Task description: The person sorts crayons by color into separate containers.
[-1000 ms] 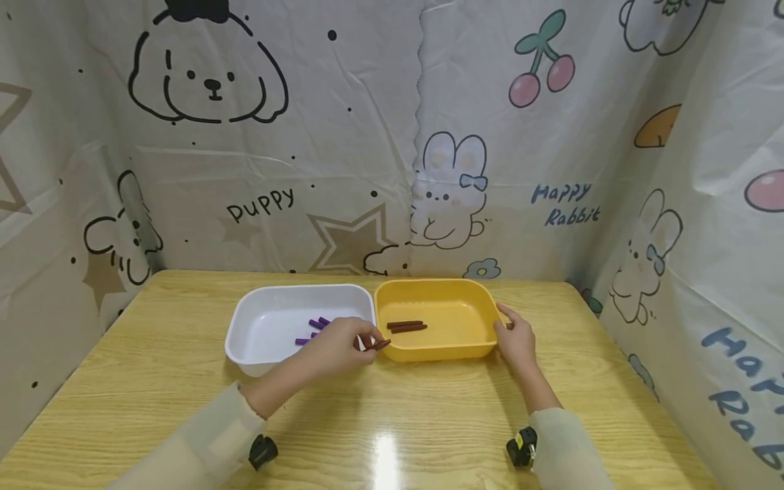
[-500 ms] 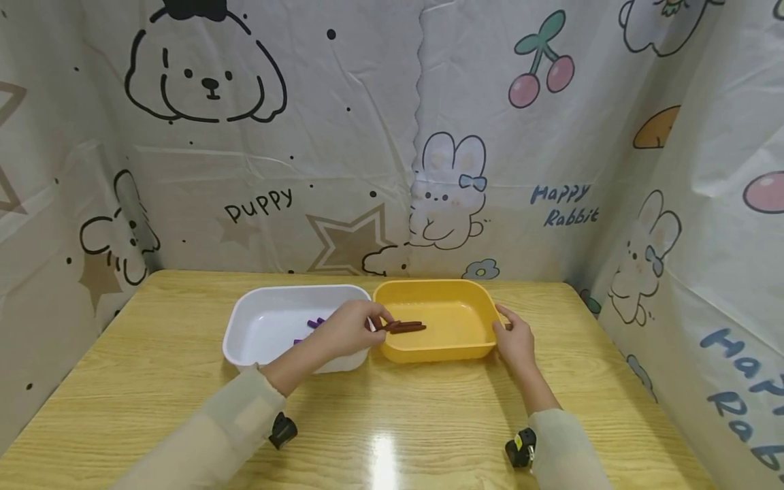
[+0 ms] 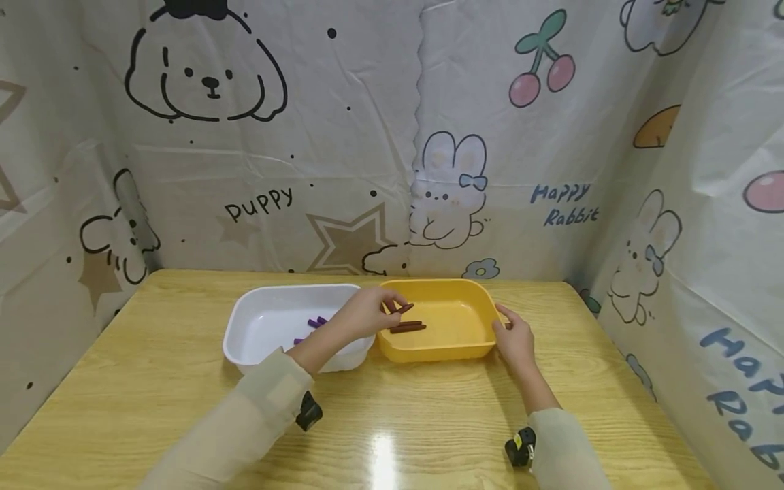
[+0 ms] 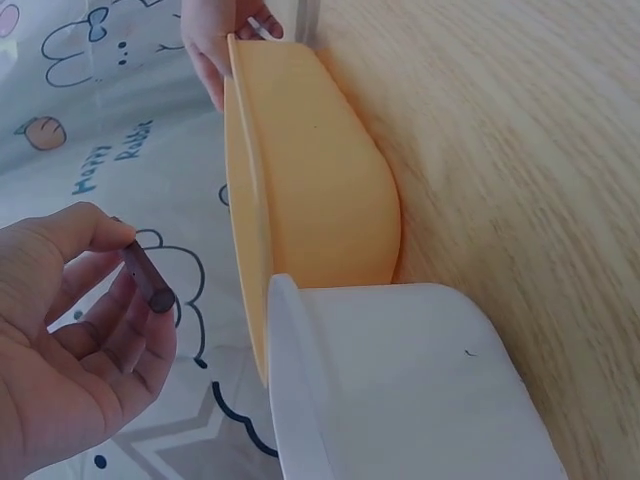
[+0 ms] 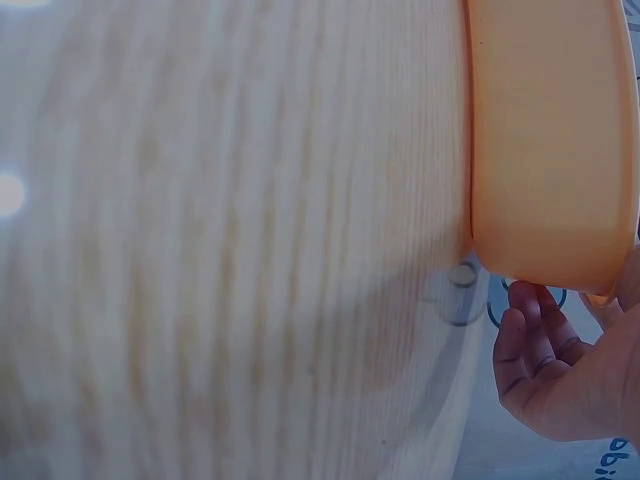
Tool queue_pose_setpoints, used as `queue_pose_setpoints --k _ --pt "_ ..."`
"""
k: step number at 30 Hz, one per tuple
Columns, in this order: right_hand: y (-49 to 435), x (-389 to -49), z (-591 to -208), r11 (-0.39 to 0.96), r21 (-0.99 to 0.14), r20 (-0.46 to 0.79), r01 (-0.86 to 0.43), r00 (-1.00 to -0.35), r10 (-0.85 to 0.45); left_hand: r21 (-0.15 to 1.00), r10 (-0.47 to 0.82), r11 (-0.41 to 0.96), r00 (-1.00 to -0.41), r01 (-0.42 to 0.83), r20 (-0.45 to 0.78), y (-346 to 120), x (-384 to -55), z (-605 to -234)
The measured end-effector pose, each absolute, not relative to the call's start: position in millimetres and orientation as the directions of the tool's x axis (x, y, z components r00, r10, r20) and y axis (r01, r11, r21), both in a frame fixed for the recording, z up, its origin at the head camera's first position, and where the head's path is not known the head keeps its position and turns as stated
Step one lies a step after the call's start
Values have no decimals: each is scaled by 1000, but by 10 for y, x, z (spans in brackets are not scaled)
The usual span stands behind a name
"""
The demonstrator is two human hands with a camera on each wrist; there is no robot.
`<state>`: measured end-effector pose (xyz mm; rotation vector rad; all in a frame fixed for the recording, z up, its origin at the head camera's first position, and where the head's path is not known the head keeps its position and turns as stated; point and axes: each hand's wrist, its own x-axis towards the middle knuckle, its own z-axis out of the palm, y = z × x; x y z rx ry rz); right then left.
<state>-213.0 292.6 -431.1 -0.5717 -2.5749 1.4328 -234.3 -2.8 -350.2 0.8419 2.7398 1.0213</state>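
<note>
My left hand (image 3: 361, 312) pinches a brown crayon (image 4: 148, 278) between thumb and fingers, over the left end of the yellow tray (image 3: 447, 351). Inside that tray, two more brown crayons (image 3: 407, 329) lie side by side at the left. My right hand (image 3: 516, 342) grips the tray's right end; the right wrist view has its fingertips (image 5: 527, 296) at the outside of the end wall. To the left stands a white tray (image 3: 245, 327) holding several purple crayons (image 3: 316, 322), some hidden behind my left hand and wrist.
Both trays stand end to end on a wooden table (image 3: 429, 415). A printed cloth (image 3: 343, 156) hangs behind the table and along its sides. Small black devices (image 3: 309, 411) sit at both wrists.
My left hand has moved right and away from me, from the white tray's right end to over the yellow tray, carrying the brown crayon. My right hand has stayed at the yellow tray's end.
</note>
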Motion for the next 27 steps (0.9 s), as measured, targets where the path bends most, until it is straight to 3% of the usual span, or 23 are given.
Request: queue_pose_setpoints --k 17,27 --pt "2923 -2114 -4281 452 -856 -64 250 -919 388 671 497 614 -864 416 82 266 -2658 -3740" --pt "2900 -2120 -4285 455 -851 -75 262 -918 389 541 507 705 -859 459 68 348 -2796 -3946"
